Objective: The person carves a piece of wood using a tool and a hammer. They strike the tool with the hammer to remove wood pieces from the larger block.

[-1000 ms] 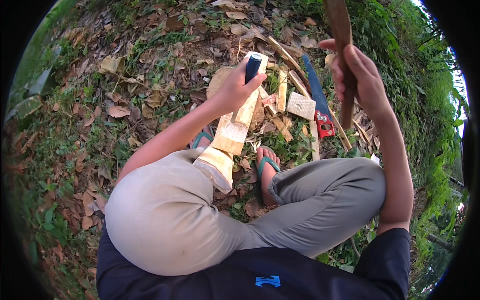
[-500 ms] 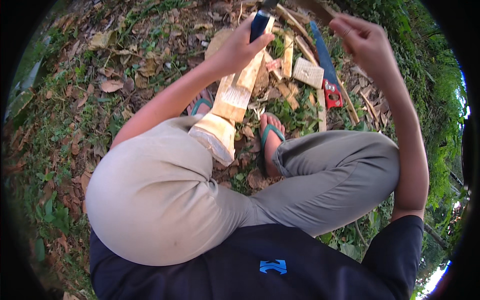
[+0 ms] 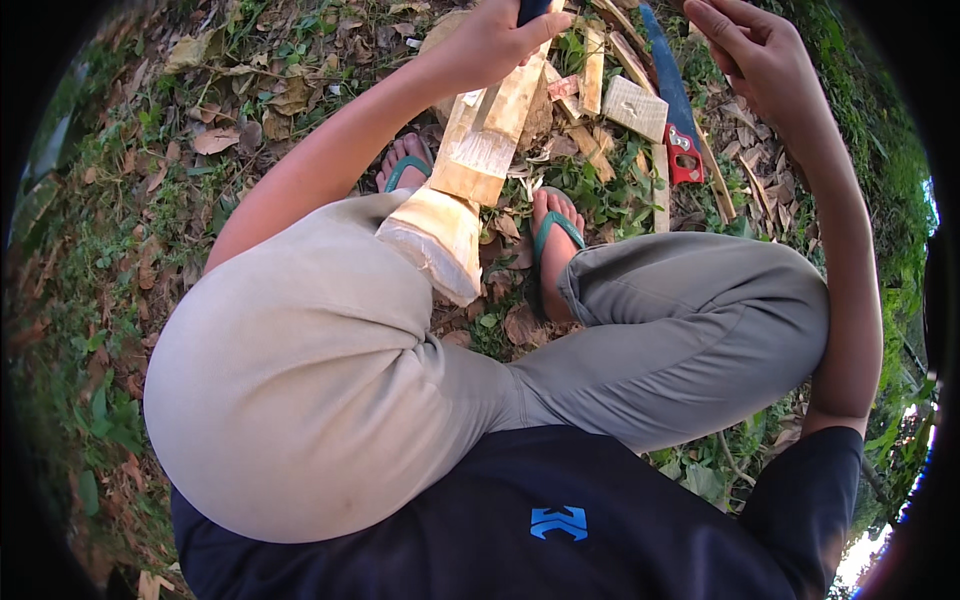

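At the top of the view my left hand [image 3: 490,45] is closed around the dark blue handle [image 3: 534,10] of what looks like a chisel; its blade is hidden. The hand is over a pale wooden block [image 3: 480,165] with a notch cut in its upper face. Beneath the block's near end is a thicker piece of wood [image 3: 437,238] with a rough, split end, close to my bent left knee. My right hand [image 3: 755,50] is raised at the upper right, fingers curled round a brown wooden stick [image 3: 680,3], mostly cut off by the frame.
A handsaw [image 3: 665,90] with a red handle lies right of the block. Around it are wood offcuts [image 3: 636,108] and thin strips [image 3: 660,190]. My sandalled feet [image 3: 553,240] stand on either side. Dry leaves [image 3: 215,140] and grass cover the ground.
The whole view has shifted, so the hands and block sit higher in the picture. The chisel's top and most of the stick have passed out of the frame. Both hands keep their grip.
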`<state>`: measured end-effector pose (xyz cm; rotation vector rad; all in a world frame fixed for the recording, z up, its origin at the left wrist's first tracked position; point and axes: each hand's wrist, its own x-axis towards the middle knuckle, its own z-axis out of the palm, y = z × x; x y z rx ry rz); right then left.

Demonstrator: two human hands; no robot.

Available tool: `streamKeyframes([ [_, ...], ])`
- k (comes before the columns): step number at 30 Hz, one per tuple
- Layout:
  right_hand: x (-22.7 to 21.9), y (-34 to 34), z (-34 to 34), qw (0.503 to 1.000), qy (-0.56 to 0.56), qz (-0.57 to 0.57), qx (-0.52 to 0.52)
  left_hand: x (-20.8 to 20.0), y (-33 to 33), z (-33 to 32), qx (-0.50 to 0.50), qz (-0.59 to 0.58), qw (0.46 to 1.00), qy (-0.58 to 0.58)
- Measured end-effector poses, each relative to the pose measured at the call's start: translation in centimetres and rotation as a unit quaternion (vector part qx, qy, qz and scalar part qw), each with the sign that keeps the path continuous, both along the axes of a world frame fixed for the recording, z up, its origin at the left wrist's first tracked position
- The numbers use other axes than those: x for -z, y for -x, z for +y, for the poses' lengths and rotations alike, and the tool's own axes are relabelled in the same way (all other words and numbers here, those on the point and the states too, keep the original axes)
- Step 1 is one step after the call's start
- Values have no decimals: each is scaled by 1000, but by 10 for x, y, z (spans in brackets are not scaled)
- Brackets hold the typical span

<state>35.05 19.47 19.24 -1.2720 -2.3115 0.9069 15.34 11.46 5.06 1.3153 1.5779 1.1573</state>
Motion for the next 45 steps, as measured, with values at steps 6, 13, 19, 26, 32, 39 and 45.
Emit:
streamKeyframes([
  [6,-9,-5,14,997,74,9,31,25,-1,23,19,-42,999,0],
  [13,7,0,22,998,62,30,12,51,14,31,27,-152,987,-36],
  [19,11,5,29,993,84,-74,27,31,2,17,-1,-63,998,6],
  [26,17,4,30,990,101,-97,9,15,4,16,-9,49,996,74],
  [32,10,9,21,995,92,-39,20,21,9,23,3,14,998,68],
  [39,14,16,26,992,104,-69,27,21,8,17,-8,23,995,93],
  [45,19,14,37,991,119,-36,42,29,9,24,16,-14,999,46],
])
